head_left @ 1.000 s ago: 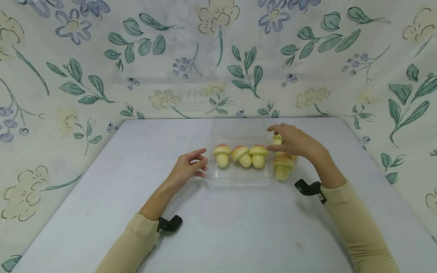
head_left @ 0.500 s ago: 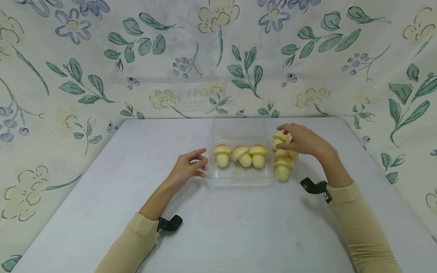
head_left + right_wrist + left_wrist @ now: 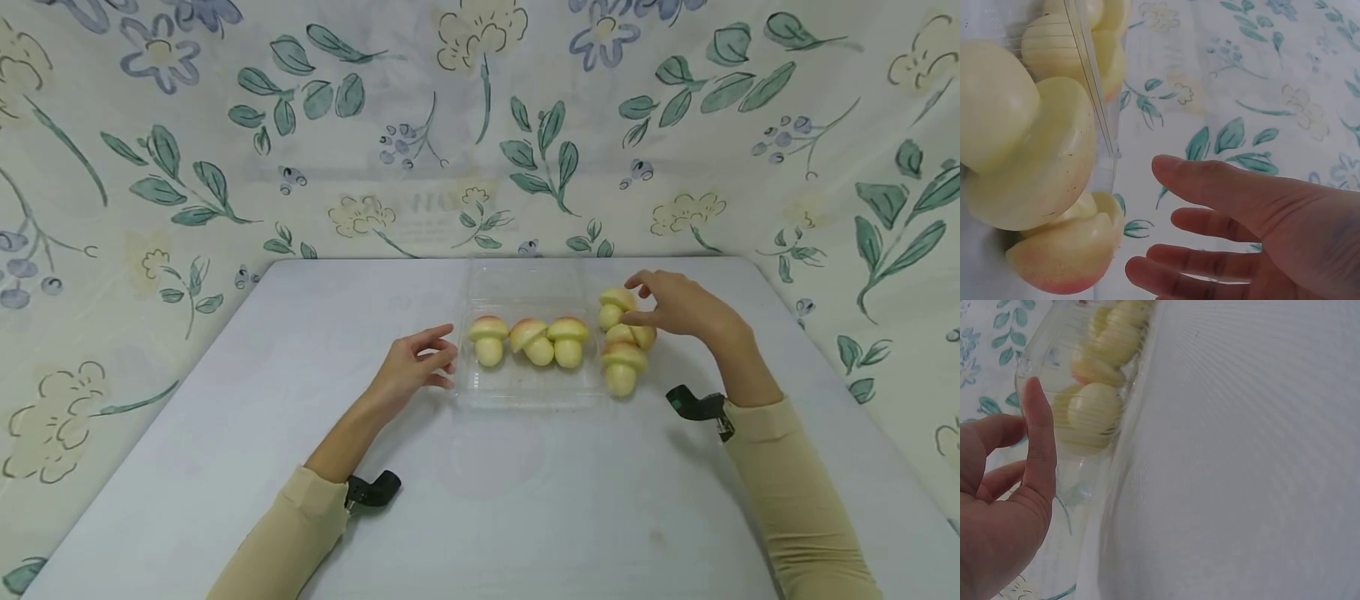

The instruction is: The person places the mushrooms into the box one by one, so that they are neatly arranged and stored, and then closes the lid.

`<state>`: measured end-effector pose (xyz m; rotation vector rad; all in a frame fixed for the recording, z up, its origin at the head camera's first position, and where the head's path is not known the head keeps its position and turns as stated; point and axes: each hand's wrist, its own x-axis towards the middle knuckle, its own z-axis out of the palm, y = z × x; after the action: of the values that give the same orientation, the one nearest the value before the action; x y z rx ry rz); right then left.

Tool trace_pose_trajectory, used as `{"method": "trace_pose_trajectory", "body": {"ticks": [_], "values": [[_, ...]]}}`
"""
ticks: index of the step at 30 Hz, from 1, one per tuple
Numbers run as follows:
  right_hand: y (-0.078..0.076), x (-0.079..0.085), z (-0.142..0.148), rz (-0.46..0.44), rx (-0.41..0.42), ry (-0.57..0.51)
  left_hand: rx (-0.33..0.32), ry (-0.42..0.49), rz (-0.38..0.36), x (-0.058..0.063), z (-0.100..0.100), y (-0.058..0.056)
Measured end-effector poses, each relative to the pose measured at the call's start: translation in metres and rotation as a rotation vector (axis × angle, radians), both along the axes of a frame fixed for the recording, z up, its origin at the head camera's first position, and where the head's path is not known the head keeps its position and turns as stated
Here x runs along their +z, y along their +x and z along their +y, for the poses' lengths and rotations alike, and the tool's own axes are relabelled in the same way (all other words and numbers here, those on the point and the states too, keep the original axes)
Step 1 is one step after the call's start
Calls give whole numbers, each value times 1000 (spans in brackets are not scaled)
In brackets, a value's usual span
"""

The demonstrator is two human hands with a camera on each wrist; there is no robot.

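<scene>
Room for moving is offered in front, where a broad stretch of white tabletop is seen. The transparent box is set near the table's back edge. At its left edge the left hand is placed, fingers loosely spread; whether the wall is touched cannot be told. Beyond its right edge the right hand is poised beside the mushroom cluster, thumb and fingers parted. Three mushroom shapes are held in a row inside the box, the cluster laid just outside. Pale yellow stems are topped by rounded caps, blushed red, smooth-skinned; fine ribs are shown in the thin plastic walls.
</scene>
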<state>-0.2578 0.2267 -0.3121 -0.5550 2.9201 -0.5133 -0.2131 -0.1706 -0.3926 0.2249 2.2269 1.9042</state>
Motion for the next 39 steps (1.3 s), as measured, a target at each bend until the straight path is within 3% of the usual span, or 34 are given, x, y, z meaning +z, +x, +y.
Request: {"method": "trace_pose_trajectory", "body": {"ticks": [39], "values": [[-11, -15, 9, -116, -29, 43, 11, -22, -7, -1, 0, -1]]}}
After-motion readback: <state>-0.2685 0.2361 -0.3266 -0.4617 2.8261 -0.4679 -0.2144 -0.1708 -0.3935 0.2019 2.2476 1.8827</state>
